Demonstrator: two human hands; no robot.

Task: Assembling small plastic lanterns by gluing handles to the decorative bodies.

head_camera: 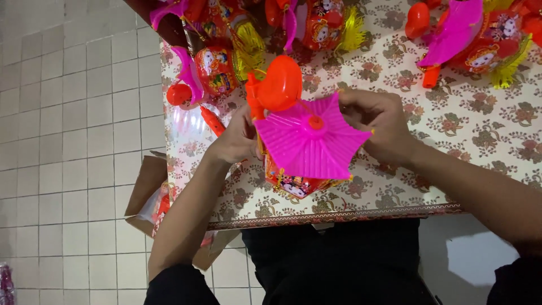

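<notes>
Tabletop (480,121): floral cloth, beside white tiled floor (73,141).
Lantern (307,141): pink ribbed top, orange knob, above the tabletop's near edge.
Hands: left hand (240,138) and right hand (378,121) pinch the lantern's sides.

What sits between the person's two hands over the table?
In the head view, a toy lantern with a pink ribbed top and an orange heart-shaped piece fills the gap between the left hand and right hand.

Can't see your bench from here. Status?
Left hand and right hand both grip pink-topped toy lantern above table edge. Finished lanterns behind, none obstructing.
</notes>
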